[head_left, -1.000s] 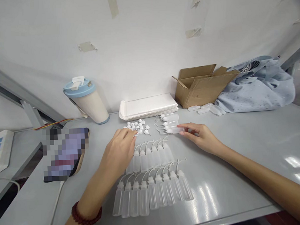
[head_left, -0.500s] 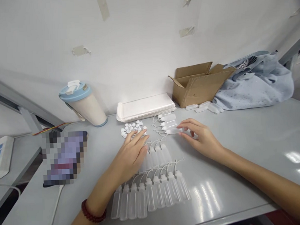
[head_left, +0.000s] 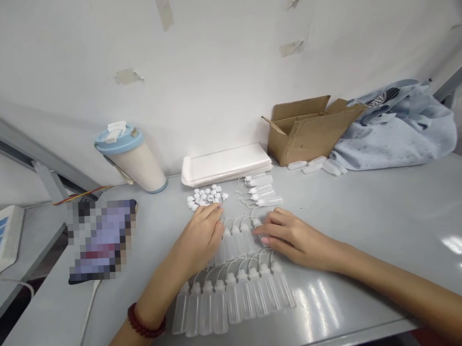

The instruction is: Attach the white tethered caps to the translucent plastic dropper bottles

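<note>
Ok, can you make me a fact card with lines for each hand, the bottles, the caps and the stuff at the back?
Left hand: at the near edge of the cap pile; can't tell if it holds anything
Right hand: fingers at the rightmost bottle of the far row
Bottles: near row, far row, white-tipped bottles lying behind
Caps: small, white, loosely piled
Back: white stack, open cardboard box, pale blue cloth, blue-lidded cup

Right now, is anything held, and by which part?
The right hand is at an end bottle, just below its neck, but a hold cannot be told. Whether the left hand, by the caps, holds anything is unclear.
</note>
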Tool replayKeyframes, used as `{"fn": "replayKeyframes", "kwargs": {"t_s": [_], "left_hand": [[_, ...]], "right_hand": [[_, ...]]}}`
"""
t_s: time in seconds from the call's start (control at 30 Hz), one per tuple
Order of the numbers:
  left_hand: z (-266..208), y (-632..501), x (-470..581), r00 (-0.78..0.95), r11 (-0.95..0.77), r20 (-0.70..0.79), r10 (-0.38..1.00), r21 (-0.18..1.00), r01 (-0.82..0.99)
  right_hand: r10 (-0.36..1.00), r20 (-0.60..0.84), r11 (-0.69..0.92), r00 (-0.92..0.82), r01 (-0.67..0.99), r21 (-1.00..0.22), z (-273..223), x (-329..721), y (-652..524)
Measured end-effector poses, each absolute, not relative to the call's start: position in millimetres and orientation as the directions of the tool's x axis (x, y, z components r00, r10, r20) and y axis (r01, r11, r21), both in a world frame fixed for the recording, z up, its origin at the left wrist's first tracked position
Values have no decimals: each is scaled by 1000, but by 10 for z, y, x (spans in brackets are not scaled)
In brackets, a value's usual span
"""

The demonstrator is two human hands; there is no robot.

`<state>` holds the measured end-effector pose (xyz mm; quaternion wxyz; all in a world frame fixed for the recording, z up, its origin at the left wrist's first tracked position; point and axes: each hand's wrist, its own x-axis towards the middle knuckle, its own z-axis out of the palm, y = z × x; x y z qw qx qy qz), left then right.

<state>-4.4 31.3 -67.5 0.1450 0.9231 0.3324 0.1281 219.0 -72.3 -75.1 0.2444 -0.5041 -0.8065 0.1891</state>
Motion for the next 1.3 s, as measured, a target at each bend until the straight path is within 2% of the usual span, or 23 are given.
{"fn": "replayKeyframes", "kwargs": {"t_s": [0.23,0.43,0.7,0.87,0.97,1.07,1.13,1.17,1.3], "left_hand": [[-686,350,-53,693,-708,186,696,341,619],[-680,394,-69,672,-697,212,709,357,622],[-666,395,-70,617,-656,244,748,411,633],[-636,382,-66,553,-594,244,797,483,643],[-596,363,-57,481,-540,260,837,534,650],[-525,306,-40,423,-415,198,884,748,517],[-474,237,-16,466,-240,64,882,914,328],[-452,193,2,508,-140,-4,861,959,247],[-408,2,106,605,187,-168,778,982,32]], "right_hand": [[910,165,410,-381,762,-501,-780,2219,-700],[877,307,481,-370,667,-569,-741,2231,-710],[839,492,519,-231,608,-600,-736,2224,-738],[895,441,401,-71,564,-722,-761,2244,-754],[931,360,289,65,471,-833,-737,2242,-762],[972,201,171,119,224,-959,-681,2225,-754],[994,92,89,64,51,-995,-648,2208,-744],[998,56,57,22,-18,-998,-637,2197,-741],[991,7,-18,-133,-184,-983,-641,2136,-744]]}}
